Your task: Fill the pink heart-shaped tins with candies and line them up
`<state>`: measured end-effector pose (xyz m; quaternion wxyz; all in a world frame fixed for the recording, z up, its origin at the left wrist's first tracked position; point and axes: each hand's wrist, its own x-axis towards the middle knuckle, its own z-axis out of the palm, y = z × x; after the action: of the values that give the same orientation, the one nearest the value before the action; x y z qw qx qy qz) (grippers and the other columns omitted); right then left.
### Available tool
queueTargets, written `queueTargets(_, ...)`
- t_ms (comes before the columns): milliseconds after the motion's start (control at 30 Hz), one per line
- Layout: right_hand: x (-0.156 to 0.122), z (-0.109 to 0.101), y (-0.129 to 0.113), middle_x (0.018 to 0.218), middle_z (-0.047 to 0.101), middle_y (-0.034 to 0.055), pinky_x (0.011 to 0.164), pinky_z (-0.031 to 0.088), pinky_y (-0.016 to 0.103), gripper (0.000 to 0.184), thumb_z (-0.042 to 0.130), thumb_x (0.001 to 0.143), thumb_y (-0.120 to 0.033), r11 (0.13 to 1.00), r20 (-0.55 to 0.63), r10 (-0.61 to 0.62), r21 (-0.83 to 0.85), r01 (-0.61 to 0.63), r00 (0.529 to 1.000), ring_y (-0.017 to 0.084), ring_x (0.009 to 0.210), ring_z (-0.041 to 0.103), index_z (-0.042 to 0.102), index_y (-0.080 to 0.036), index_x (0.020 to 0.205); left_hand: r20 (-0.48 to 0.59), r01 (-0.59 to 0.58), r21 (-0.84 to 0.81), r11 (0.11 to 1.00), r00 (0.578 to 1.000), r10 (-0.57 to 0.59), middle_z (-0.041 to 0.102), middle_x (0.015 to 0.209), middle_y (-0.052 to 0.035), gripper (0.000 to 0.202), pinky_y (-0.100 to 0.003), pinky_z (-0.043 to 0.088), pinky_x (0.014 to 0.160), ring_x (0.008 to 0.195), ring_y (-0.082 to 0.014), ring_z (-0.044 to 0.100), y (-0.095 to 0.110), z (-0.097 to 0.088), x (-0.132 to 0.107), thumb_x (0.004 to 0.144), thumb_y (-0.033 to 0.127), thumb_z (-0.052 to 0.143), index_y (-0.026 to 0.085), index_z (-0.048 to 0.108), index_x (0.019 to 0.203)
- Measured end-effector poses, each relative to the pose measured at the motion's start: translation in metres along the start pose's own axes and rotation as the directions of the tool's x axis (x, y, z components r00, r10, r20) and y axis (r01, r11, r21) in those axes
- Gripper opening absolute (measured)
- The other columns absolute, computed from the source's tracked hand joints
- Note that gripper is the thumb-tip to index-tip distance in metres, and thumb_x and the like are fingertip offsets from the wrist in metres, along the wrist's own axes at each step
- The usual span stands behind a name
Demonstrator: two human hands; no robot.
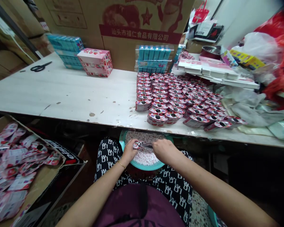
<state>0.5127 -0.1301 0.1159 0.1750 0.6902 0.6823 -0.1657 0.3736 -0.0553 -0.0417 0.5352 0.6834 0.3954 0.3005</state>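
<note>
In my left hand (129, 152) is a small pink-and-red printed packet (137, 144), its top facing up, held by closed fingers above the teal basin (121, 143). The basin rests between my knees and is full of small white and pinkish candies (145, 157). My right hand (164, 150) is closed in a fist over the basin's right side. A thin dark tool (147, 145) reaches from that fist toward the packet; its exact kind is too blurred to tell.
Many standing oval packets (157, 118) with dark round holes cover the table's right half. An open carton (33, 201) of flat packets is at left. Black scissors (40, 66), a strawberry-print box (96, 61) and blue wrapped packs (153, 58) stand on the white table (61, 91).
</note>
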Motion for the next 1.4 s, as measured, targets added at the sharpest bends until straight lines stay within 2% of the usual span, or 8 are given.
queueTargets(133,-0.003,0.022,0.031,0.088,0.062,0.0101,0.069,0.043,0.027,0.025,0.034,0.081,-0.017,0.999,-0.103,0.05,0.018,-0.048,0.993,0.018,0.081,0.059,0.057,-0.017,0.093,-0.002,-0.028,0.076,0.997,1.0,0.028,0.057,0.09,-0.0032,0.031,-0.031,0.04,0.08,0.086,-0.0179,0.053,-0.002,-0.014,-0.001,0.061,0.01,0.059,0.018,0.056,0.091)
queueTargets(267,0.021,0.08,0.047,0.096,0.061,0.0126,0.075,0.041,0.031,0.03,0.035,0.079,-0.01,0.962,-0.014,0.195,0.196,-0.189,0.981,0.02,0.09,0.058,0.053,-0.016,0.103,-0.099,-0.03,0.021,0.999,0.995,0.032,0.057,0.096,-0.0035,0.034,-0.03,0.041,0.081,0.089,-0.0171,0.054,0.001,-0.037,-0.007,0.065,0.021,0.061,0.019,0.052,0.097)
queueTargets(400,0.07,0.134,0.011,0.098,0.063,0.012,0.078,0.041,0.03,0.035,0.035,0.08,-0.011,0.916,0.051,0.196,0.348,-0.202,0.979,0.018,0.092,0.058,0.052,-0.017,0.11,-0.236,0.035,-0.037,0.999,0.971,-0.043,0.057,0.092,-0.0023,0.035,-0.029,0.042,0.079,0.085,-0.0155,0.055,0.002,-0.054,-0.011,0.064,0.026,0.063,0.018,0.05,0.096)
queueTargets(567,0.104,0.157,-0.018,0.107,0.061,0.0083,0.081,0.039,0.025,0.039,0.042,0.08,-0.019,0.831,-0.012,0.154,0.542,-0.123,0.988,0.016,0.099,0.055,0.045,-0.019,0.119,-0.272,0.078,-0.072,0.994,0.958,-0.095,0.057,0.093,-0.0025,0.04,-0.03,0.043,0.079,0.084,-0.0153,0.055,0.004,-0.062,-0.012,0.062,0.029,0.065,0.018,0.049,0.097)
queueTargets(733,0.078,0.142,0.015,0.105,0.061,0.0046,0.08,0.04,0.025,0.034,0.044,0.079,-0.021,0.758,-0.118,0.106,0.653,-0.004,0.987,0.015,0.095,0.055,0.049,-0.018,0.112,-0.314,0.103,-0.014,0.995,0.944,-0.102,0.058,0.091,-0.0021,0.038,-0.028,0.043,0.078,0.082,-0.0146,0.055,0.006,-0.069,-0.013,0.062,0.029,0.066,0.018,0.05,0.095)
queueTargets(900,0.036,0.093,0.04,0.109,0.059,0.0068,0.084,0.038,0.027,0.033,0.045,0.079,-0.024,0.779,-0.237,0.034,0.615,0.123,0.971,0.016,0.099,0.053,0.051,-0.018,0.111,-0.192,-0.005,0.154,0.988,0.981,0.034,0.057,0.094,-0.0038,0.03,-0.03,0.042,0.079,0.086,-0.0164,0.054,0.008,-0.054,-0.01,0.068,0.023,0.059,0.018,0.051,0.096)
queueTargets(1167,0.005,0.016,0.014,0.09,0.064,0.008,0.068,0.043,0.031,0.027,0.036,0.08,-0.02,0.994,-0.13,-0.011,0.104,0.025,0.991,0.021,0.082,0.06,0.055,-0.02,0.099,-0.041,-0.137,0.288,0.948,0.987,0.155,0.055,0.095,-0.004,0.034,-0.031,0.04,0.082,0.091,-0.0172,0.052,0.006,-0.02,-0.011,0.066,0.007,0.052,0.019,0.052,0.098)
queueTargets(1400,0.0,0.002,0.001,0.079,0.062,0.0079,0.059,0.042,0.027,0.024,0.035,0.077,-0.011,0.998,-0.171,-0.051,-0.048,0.043,0.984,0.019,0.072,0.061,0.056,-0.017,0.087,-0.047,-0.119,0.289,0.95,0.989,0.138,0.055,0.097,-0.0041,0.036,-0.032,0.039,0.084,0.093,-0.0174,0.051,0.002,-0.022,-0.012,0.064,0.005,0.052,0.019,0.052,0.097)
